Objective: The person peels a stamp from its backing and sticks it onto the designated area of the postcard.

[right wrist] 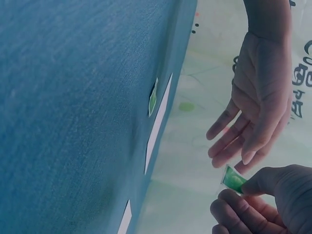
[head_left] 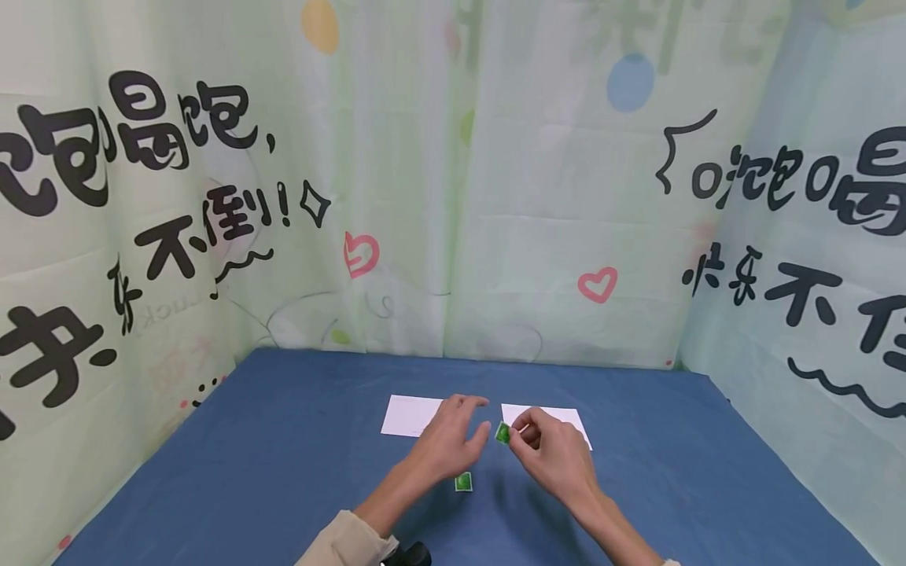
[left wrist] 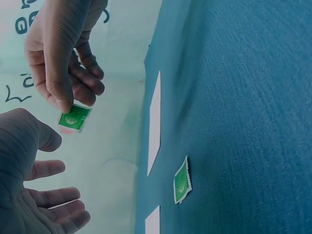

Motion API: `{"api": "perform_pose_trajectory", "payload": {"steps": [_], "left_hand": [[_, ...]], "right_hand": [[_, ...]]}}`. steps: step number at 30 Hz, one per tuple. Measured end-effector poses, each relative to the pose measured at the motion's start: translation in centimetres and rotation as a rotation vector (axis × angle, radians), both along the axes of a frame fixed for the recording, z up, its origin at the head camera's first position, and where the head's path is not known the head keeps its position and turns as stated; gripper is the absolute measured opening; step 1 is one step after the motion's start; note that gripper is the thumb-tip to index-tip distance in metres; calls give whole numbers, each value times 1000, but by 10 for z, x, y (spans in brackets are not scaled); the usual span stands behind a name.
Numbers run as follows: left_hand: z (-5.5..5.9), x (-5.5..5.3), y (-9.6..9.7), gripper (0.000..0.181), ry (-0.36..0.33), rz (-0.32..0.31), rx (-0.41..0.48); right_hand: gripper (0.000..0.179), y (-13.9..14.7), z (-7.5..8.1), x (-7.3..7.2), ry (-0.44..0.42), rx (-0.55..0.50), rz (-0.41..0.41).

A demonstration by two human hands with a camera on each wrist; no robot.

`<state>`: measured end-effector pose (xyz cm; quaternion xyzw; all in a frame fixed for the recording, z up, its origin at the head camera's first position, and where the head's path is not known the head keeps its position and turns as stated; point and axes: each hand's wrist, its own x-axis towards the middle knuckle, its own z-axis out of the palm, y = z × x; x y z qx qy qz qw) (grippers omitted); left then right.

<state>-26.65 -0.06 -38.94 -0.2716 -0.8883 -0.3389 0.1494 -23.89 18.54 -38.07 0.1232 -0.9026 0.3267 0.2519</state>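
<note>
Lower centre, head view: right hand [head_left: 557,456] pinches a green stamp [head_left: 502,432] by its edge, apparently to keep the face uncovered; left hand [head_left: 449,440], loosely spread, holds nothing. Second stamp [head_left: 463,482] lies below.

- Bright, even light fills the head view; the far curtain [head_left: 524,196] looks pale.
- Soft-edged shadows below the left hand [head_left: 449,436] and right hand [head_left: 555,452] darken the near desk [head_left: 248,472].
- Both wrist views are dimmer and bluer, the desk's surface grainy.

L hand [head_left: 451,436] loosely extended; R hand [head_left: 555,452] pinching, prob. thumb [right wrist: 268,181] + index.
</note>
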Motion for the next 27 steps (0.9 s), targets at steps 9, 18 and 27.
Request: {"api": "perform_pose_trajectory", "payload": {"steps": [9, 18, 27], "left_hand": [[3, 2, -2, 39, -33, -7, 23], [6, 4, -5, 39, -29, -39, 48], [10, 6, -7, 41, -67, -64, 69]], "right_hand": [[14, -3, 0, 1, 41, 1, -11], [15, -3, 2, 1, 83, -9, -9], [17, -5, 4, 2, 83, -15, -7]]}}
